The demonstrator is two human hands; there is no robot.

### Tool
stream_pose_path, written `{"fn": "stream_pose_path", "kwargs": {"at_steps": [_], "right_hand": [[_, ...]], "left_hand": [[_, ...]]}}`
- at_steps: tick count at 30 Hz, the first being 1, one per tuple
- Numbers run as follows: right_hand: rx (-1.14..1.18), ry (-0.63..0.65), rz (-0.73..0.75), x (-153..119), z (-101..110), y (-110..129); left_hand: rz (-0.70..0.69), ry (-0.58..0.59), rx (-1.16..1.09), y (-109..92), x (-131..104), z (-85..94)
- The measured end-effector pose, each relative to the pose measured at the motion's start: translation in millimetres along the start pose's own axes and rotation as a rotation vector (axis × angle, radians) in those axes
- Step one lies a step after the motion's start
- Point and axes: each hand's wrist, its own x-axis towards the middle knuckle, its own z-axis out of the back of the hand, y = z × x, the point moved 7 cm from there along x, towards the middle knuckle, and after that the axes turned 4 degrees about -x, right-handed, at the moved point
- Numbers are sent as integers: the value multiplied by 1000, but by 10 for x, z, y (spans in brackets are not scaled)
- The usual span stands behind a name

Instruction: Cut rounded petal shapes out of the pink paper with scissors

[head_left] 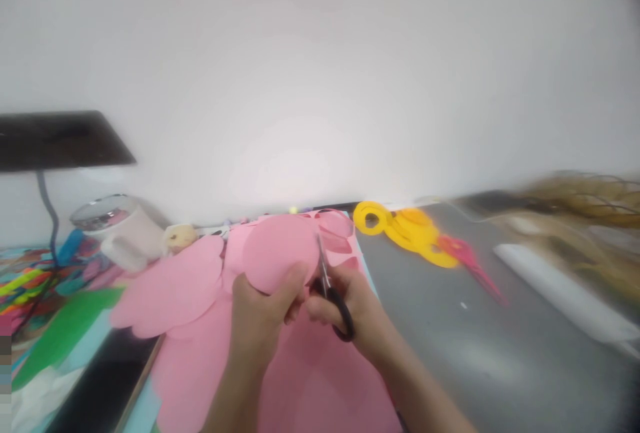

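My left hand [270,303] is closed on the lower edge of a rounded piece of pink paper [280,250], thumb on top. In my right hand [345,300] is a pair of scissors [325,273] with black handles. The blades point up and away, along the right edge of the pink piece; whether they touch it I cannot tell. Curled pink offcuts [337,225] lie just beyond the blades. Under both hands spreads a pink sheet [320,380], and to the left lies a scallop-edged pink cutout [170,286].
Yellow cut shapes [415,236] and pink scissors [473,263] lie on the grey table [430,326] at right, near a white roll [565,293]. At left stand a white container [133,236] and colourful bits [25,286]; a dark panel [60,141] juts above. A wall rises behind.
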Motion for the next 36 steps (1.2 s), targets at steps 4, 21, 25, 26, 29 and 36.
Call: {"fn": "stream_pose_path", "kwargs": {"at_steps": [4,21,25,26,29,36], "right_hand": [[77,15,-37,1,-47,-21],[50,22,25,-1,-17,18],[50,10,13,-6,-4,2],[50,6,4,-7,-2,3],[62,10,-17,-9,-13,20],[80,48,6,5,-77,7]], "left_hand": [[16,0,-56,24,16,-11],[13,36,43,-12,-10,-14],[-5,21,80,-19,-8,-4],[-5,18,72,-17,-8,-3],[-1,12,49,-14,-11,-10],[-5,-1,-60,-16,-8,-20]]}}
